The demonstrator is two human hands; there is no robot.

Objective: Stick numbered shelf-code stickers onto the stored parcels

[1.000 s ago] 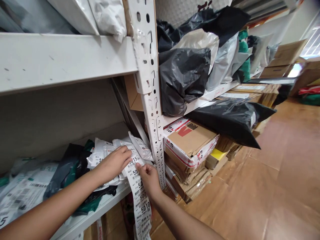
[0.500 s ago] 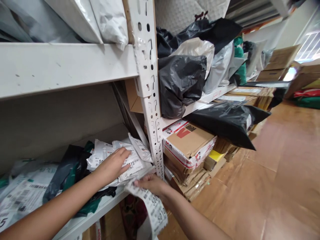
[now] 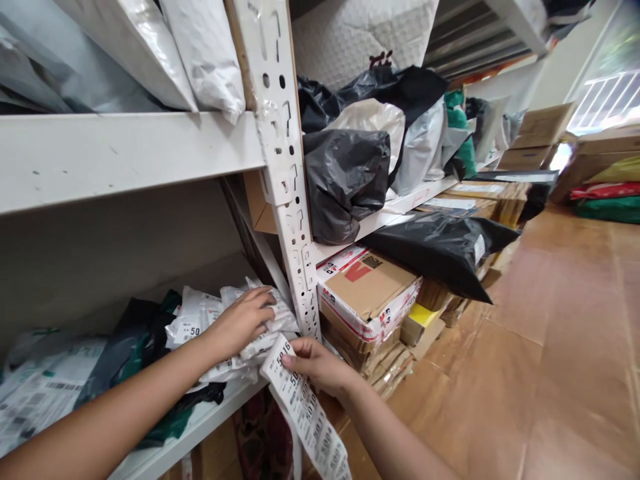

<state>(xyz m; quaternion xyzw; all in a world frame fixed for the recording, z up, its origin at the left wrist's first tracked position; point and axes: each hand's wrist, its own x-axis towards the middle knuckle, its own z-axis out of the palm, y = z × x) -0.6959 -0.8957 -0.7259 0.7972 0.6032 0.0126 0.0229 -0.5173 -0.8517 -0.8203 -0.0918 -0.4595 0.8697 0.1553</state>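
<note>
My right hand (image 3: 313, 363) is closed in a pinch on the long white paper strip of printed number labels (image 3: 306, 415), thumb and fingers gripping it at its top end. That end sits just in front of the edge of the white metal shelf board (image 3: 200, 421), close to the foot of the white perforated shelf upright (image 3: 283, 180). From my grip the strip hangs with its long axis slanting down and to the right, running out of the bottom of the view. Its upper end points up and left, towards the parcels, and its printed face is turned up to me, so I can read black numbers beginning with 50 on label after label.

My left hand (image 3: 244, 321) is open, palm down, fingers spread and lying flat on the heap of crumpled white plastic mailer parcels (image 3: 196, 319) on the lower shelf. Those parcels bear labels too. A dark green and black plastic bag (image 3: 143, 327) lies beside them, to the left.

Beyond the upright, a brown cardboard box with red and white tape (image 3: 373, 293) tops a low stack of flattened cartons, and a black plastic bag (image 3: 345, 180) sits on the shelf above it.
</note>
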